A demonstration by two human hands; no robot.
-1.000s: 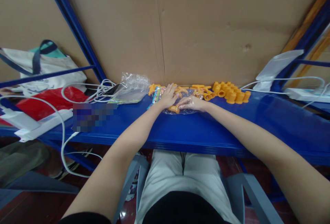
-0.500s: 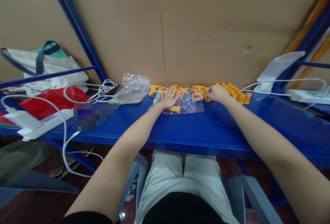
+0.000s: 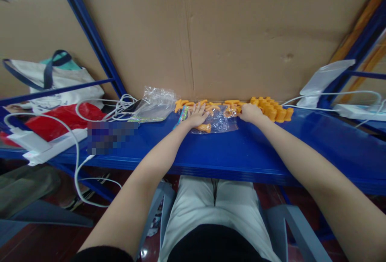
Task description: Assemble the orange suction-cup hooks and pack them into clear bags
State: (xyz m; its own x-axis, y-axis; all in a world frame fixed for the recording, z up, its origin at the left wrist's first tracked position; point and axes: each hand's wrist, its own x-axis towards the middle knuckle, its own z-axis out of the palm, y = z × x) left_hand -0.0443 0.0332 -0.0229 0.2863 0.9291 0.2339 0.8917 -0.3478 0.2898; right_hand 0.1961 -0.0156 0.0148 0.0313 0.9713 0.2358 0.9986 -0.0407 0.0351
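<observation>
My left hand (image 3: 197, 116) lies flat with spread fingers on a clear plastic bag (image 3: 221, 124) that has a colourful printed end. An orange plastic piece (image 3: 204, 127) shows by its palm, and several thin orange pieces (image 3: 214, 106) lie just behind it. My right hand (image 3: 251, 113) is closed at the bag's right side, beside orange ring-shaped pieces (image 3: 230, 110); what its fingers hold, if anything, is hidden. Directly right of that hand stands a close-set group of orange scalloped pieces (image 3: 273, 110).
Another clear bag (image 3: 158, 105) lies left of my hands, near coiled white cables (image 3: 123, 103). Farther left are a white power strip (image 3: 57, 145), a red bag (image 3: 63, 119) and a cloth tote bag (image 3: 60, 81). Cardboard (image 3: 226, 41) walls the back of the blue table (image 3: 229, 153).
My right hand has shifted slightly left and down, over the ring-shaped pieces' right end. My left hand stays in place on the bag.
</observation>
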